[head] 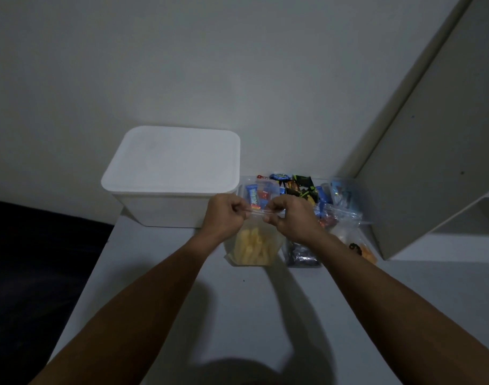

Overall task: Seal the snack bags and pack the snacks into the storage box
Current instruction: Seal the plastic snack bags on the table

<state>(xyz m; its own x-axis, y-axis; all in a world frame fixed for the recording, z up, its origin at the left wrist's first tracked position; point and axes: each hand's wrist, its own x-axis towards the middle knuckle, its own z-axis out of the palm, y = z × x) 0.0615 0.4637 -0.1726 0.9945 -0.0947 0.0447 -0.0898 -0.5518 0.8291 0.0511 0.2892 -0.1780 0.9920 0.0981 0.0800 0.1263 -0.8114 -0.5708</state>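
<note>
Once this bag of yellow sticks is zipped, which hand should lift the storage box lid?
Left, probably. The left hand is nearest the lidded white storage box; the right hand can keep holding the bag.

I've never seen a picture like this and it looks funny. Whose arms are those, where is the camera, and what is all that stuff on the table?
The camera sits on a person's head and looks down, so you see what they see: their own two arms reaching forward. There is only this one picture, and no machine.

The left hand and right hand pinch the top edge of a clear bag of yellow snack sticks, which stands on a white table. It looks like they are pressing it shut.

Left of the bag is a white storage box with its lid on. Behind and to the right lie more clear bags of colourful wrapped sweets.
</note>
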